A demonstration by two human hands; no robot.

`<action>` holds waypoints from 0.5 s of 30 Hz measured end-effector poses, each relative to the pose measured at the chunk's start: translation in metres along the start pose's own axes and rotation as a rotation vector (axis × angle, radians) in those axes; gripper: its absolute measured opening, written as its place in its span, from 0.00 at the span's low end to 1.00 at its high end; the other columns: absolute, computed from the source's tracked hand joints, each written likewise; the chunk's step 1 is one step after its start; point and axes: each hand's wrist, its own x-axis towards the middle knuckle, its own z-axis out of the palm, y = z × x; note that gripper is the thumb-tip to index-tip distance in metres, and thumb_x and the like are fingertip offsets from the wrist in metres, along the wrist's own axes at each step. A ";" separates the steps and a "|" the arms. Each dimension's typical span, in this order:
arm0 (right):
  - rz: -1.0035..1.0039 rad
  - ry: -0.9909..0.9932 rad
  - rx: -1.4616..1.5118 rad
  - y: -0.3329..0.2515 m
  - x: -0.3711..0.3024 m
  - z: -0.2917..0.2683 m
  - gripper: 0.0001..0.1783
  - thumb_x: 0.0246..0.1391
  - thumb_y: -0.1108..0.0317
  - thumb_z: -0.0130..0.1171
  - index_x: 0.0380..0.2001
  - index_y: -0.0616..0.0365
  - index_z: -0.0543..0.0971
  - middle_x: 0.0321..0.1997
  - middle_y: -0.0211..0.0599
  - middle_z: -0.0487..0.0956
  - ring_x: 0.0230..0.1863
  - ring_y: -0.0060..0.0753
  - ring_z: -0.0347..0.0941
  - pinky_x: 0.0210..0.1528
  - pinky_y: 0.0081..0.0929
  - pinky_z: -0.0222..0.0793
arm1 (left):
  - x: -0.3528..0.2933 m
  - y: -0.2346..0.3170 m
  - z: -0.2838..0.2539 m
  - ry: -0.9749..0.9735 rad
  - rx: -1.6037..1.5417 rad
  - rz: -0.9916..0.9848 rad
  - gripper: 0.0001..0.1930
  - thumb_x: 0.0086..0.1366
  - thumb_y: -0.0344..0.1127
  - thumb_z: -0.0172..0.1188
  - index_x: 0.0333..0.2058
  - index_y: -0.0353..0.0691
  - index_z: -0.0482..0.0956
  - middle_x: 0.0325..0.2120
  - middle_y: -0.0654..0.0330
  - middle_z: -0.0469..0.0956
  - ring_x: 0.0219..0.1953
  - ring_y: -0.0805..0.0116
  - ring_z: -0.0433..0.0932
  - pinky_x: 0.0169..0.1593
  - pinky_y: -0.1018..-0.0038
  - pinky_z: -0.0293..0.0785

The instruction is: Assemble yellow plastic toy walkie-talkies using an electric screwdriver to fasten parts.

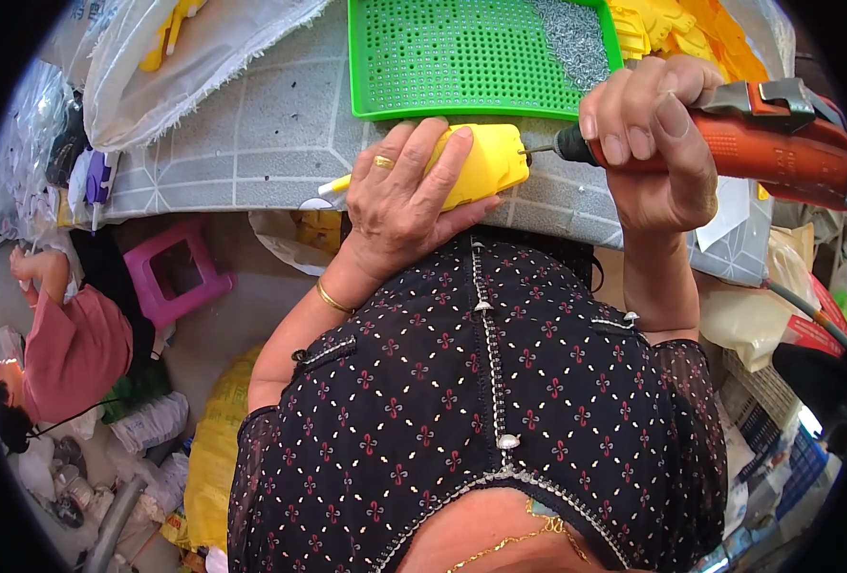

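On the table's near edge, my left hand (399, 196) is wrapped over a yellow plastic housing (495, 160) and presses it down. A thin yellow piece with a white tip (333, 186) sticks out to the left of that hand. My right hand (657, 134) grips a red electric screwdriver (767, 158) held sideways. Its thin bit (540, 149) points left and meets the housing's right end; whether a screw sits at the tip is too small to tell. Just beyond stands a green tray (461, 57) with rows of holes and a heap of small screws (574, 43) at its right.
Yellow plastic parts (667, 29) lie in a pile at the back right. A white woven sack (170, 76) rests on the table (280, 124) at the left. Below stand a pink stool (177, 267) and a yellow bag (221, 458). Another person (75, 344) is at the far left.
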 end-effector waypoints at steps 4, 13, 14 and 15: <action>0.024 0.014 -0.082 -0.002 0.000 0.008 0.06 0.67 0.68 0.52 0.34 0.51 0.67 0.25 0.27 0.67 0.25 0.25 0.66 0.38 0.33 0.66 | 0.000 0.002 0.000 -0.006 0.000 -0.003 0.35 0.55 0.56 0.74 0.56 0.41 0.79 0.51 0.54 0.79 0.51 0.54 0.79 0.51 0.62 0.73; 0.006 0.061 -0.046 0.011 0.002 0.010 0.10 0.65 0.70 0.52 0.30 0.51 0.63 0.22 0.27 0.65 0.22 0.24 0.65 0.34 0.31 0.67 | 0.006 0.000 -0.001 -0.025 0.048 0.022 0.35 0.55 0.58 0.73 0.56 0.41 0.80 0.51 0.54 0.79 0.49 0.54 0.79 0.49 0.62 0.74; 0.053 0.078 -0.106 0.006 0.003 0.018 0.10 0.64 0.70 0.53 0.30 0.51 0.64 0.22 0.27 0.65 0.21 0.24 0.64 0.32 0.30 0.67 | 0.007 0.000 -0.001 -0.039 0.053 0.019 0.35 0.55 0.58 0.72 0.56 0.42 0.80 0.50 0.54 0.79 0.49 0.54 0.79 0.49 0.62 0.74; 0.097 0.094 -0.167 0.002 0.005 0.023 0.10 0.63 0.70 0.54 0.30 0.52 0.64 0.21 0.27 0.65 0.21 0.23 0.64 0.31 0.29 0.67 | 0.008 0.001 -0.004 -0.051 0.059 0.019 0.35 0.55 0.58 0.72 0.56 0.42 0.80 0.50 0.54 0.79 0.49 0.54 0.80 0.48 0.62 0.74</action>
